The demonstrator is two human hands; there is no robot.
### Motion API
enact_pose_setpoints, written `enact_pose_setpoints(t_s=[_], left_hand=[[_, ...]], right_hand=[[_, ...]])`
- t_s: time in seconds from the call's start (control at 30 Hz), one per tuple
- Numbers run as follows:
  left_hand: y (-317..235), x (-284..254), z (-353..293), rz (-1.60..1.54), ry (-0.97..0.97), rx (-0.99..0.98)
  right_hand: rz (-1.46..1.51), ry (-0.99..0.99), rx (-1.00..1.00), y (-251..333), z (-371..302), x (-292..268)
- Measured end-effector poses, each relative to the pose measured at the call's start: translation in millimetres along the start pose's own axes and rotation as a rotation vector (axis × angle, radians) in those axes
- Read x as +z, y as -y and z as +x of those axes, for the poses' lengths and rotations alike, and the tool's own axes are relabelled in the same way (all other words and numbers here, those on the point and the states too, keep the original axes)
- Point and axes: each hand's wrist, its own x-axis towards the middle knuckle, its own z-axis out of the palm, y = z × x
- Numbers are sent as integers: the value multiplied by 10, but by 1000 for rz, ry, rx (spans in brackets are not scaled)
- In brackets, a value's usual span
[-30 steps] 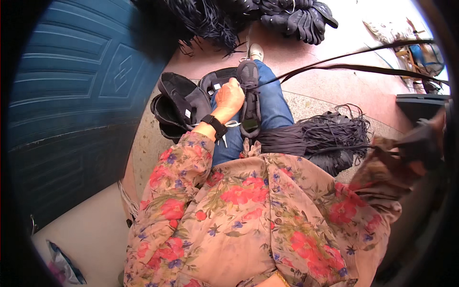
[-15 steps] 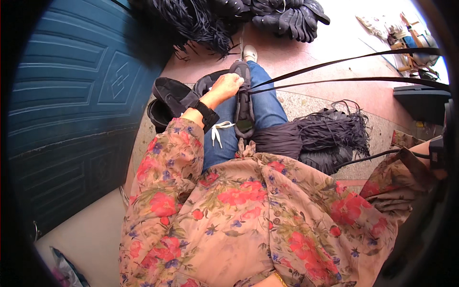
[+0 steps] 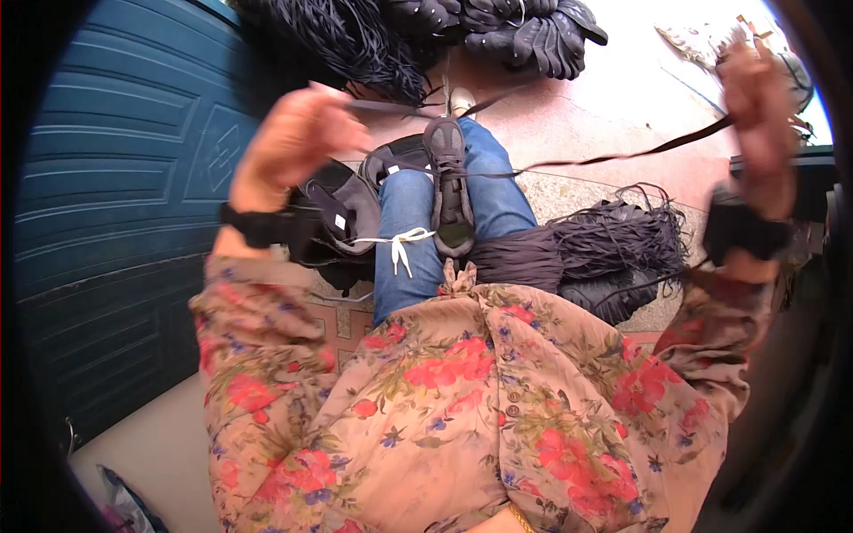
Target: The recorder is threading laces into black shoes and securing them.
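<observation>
A black shoe upper (image 3: 451,191) lies lengthwise between my knees, toe pointing away from me, with dark flat laces threaded through its front. My left hand (image 3: 298,138) is raised to the left of it, blurred, fingers closed on one dark shoelace (image 3: 386,108). Far to the right, my right hand (image 3: 757,133) is also up and smeared by motion. Another length of lace (image 3: 622,158) runs from the shoe upper to it, sagging slightly. A white cord (image 3: 404,238) is tied in a bow around my left thigh.
More black shoe uppers (image 3: 342,209) lie beside my left leg. By my right thigh rests a bundle of dark laces (image 3: 613,240). Heaped shoe uppers (image 3: 533,40) and laces (image 3: 355,49) are on the floor ahead. A blue panelled door (image 3: 124,178) stands at left.
My left hand has left the shoe upper and swung up and left, drawing a lace. My right hand has come into view at the right. The shoe uppers at my left have shifted.
</observation>
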Motion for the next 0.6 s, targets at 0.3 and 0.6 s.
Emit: enact_pose_setpoints(t_s=[0.3,0.6], left_hand=[[-1628,-1553,-997,-209,-516,496],[81,-175,-227,49,-310,36]], right_hand=[[667,140,1548,-2693,-1558,1609],[-101,305,545,-1986,-1011,2098]])
